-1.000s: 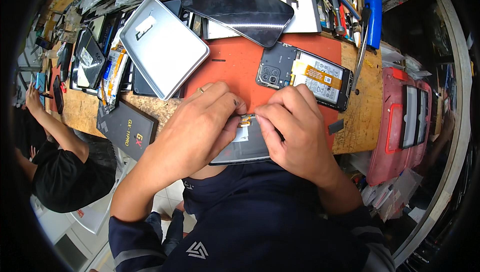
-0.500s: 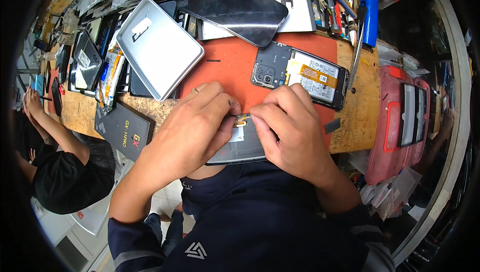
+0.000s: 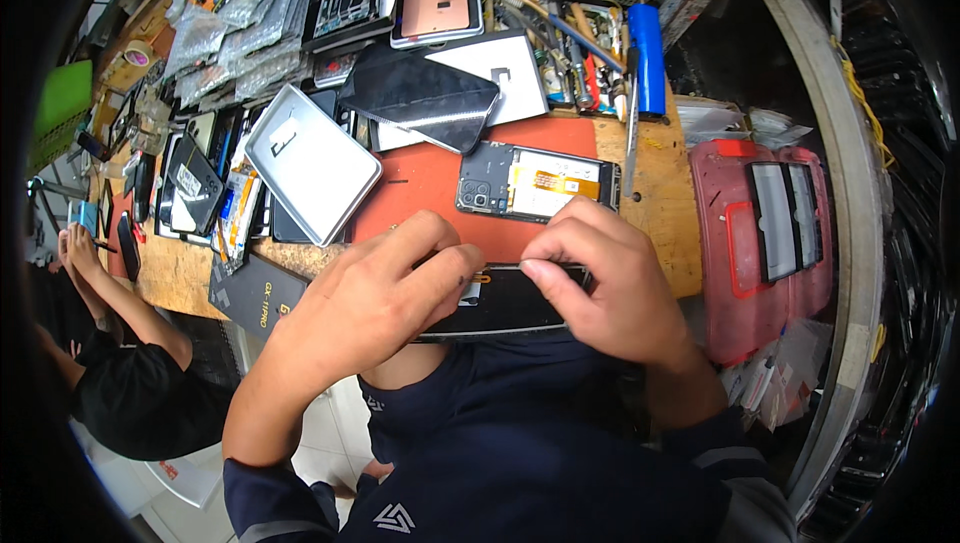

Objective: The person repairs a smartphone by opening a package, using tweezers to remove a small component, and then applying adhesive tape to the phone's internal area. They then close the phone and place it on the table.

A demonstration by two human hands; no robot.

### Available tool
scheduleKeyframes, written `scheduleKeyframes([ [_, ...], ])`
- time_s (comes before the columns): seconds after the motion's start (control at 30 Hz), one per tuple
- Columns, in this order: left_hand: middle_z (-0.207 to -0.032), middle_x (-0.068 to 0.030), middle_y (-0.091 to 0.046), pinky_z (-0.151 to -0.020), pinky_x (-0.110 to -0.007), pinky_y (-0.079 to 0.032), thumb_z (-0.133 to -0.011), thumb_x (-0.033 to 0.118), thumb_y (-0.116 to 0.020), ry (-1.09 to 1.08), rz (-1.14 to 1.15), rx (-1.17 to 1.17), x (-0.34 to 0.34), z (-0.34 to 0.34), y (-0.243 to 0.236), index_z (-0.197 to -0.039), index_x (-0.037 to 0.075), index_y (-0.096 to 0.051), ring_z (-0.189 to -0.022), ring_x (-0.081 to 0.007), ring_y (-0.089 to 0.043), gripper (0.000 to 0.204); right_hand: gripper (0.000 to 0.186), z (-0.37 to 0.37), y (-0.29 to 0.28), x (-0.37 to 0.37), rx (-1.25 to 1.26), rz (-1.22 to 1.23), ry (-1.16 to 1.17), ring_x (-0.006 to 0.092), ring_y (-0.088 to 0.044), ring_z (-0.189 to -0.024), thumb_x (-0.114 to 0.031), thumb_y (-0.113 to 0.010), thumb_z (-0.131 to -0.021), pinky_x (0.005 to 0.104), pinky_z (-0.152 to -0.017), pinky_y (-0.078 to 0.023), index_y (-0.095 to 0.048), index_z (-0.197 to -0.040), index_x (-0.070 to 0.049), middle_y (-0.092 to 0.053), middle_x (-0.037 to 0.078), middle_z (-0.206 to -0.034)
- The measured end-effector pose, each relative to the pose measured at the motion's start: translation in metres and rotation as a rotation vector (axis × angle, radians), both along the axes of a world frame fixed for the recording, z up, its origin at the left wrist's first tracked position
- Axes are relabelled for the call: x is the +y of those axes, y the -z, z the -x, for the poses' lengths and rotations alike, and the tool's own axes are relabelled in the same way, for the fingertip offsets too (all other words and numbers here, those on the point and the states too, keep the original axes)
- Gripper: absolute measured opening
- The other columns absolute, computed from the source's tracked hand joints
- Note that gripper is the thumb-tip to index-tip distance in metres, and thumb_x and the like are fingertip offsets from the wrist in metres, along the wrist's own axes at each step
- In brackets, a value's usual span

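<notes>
While the right hand [image 3: 610, 278] hangs over the right part of a dark flat panel [image 3: 505, 315], its thumb and forefinger tips come close together; whether anything thin sits between them, I cannot tell. The left hand [image 3: 375, 288] arches over the panel's left end, fingers bent down and angled inward, their grip hidden from view. Beneath and between the two, the panel lies near the bench's front edge, its long axis running left to right. A small gold connector [image 3: 483, 279] on it shows just beside the left fingertips, nearer to them than to the right hand. Beyond lie the red mat [image 3: 425, 188] and an opened phone [image 3: 540, 183], roughly parallel to the panel.
</notes>
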State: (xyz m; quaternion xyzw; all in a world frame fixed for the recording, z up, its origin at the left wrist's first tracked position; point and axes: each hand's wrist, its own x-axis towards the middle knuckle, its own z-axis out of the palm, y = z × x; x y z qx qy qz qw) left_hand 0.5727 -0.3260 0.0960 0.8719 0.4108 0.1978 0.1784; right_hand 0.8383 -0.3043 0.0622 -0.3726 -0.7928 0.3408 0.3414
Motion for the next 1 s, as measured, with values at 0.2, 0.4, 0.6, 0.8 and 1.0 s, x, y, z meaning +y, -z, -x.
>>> scheduleKeyframes([
  [0.2,-0.102,-0.0086,-0.065,-0.075,-0.042,-0.061,-0.089,0.003,-0.082,0.13,-0.072,-0.14,0.025,-0.015,-0.013,-0.117,0.006,-0.073,-0.088,-0.0292,-0.072,0.03,0.047,-0.051,0.023,0.006,0.478,0.921,-0.271,0.0279,-0.079,-0.097,-0.032,-0.049,-0.12,0.0324,-0.084,-0.065,-0.067,-0.137,0.009,-0.078,0.021,-0.12],
  [0.4,-0.107,-0.0079,-0.065,-0.075,-0.042,-0.063,-0.094,0.009,-0.079,0.256,-0.133,-0.03,0.042,-0.03,-0.019,-0.117,0.008,-0.071,-0.088,-0.0298,-0.072,0.024,0.079,-0.064,0.047,0.0,0.775,1.141,-0.546,0.0336,-0.081,-0.087,-0.053,-0.027,-0.12,0.0345,-0.066,-0.066,-0.044,-0.159,0.013,-0.071,0.042,-0.13],
  [0.6,-0.114,-0.0164,-0.069,-0.092,-0.045,-0.058,-0.108,0.012,-0.067,0.128,0.138,-0.611,0.086,-0.045,-0.007,-0.128,0.0,-0.067,-0.102,-0.0359,-0.072,0.023,0.089,-0.105,0.045,-0.011,0.983,1.201,-0.265,0.0327,-0.077,-0.078,-0.061,-0.027,-0.116,0.0324,-0.056,-0.06,-0.038,-0.165,0.012,-0.065,0.051,-0.132],
  [0.8,-0.133,-0.0224,-0.067,-0.108,-0.051,-0.051,-0.1,0.015,-0.076,0.106,0.05,-0.116,0.084,-0.057,0.064,-0.138,-0.002,-0.06,-0.125,-0.0411,-0.066,0.044,0.095,-0.16,0.028,-0.023,0.949,0.911,0.045,0.0316,-0.071,-0.061,-0.066,-0.018,-0.112,0.0305,-0.048,-0.055,-0.049,-0.159,0.011,-0.071,0.047,-0.12],
  [1.0,-0.129,-0.0182,-0.066,-0.107,-0.051,-0.05,-0.088,0.025,-0.088,0.185,-0.052,0.149,0.082,-0.057,0.06,-0.141,-0.002,-0.059,-0.126,-0.039,-0.063,0.066,0.094,-0.146,0.02,-0.021,0.867,0.866,0.096,0.0291,-0.07,-0.062,-0.065,-0.017,-0.113,0.0297,-0.051,-0.054,-0.049,-0.159,0.01,-0.071,0.047,-0.122],
])
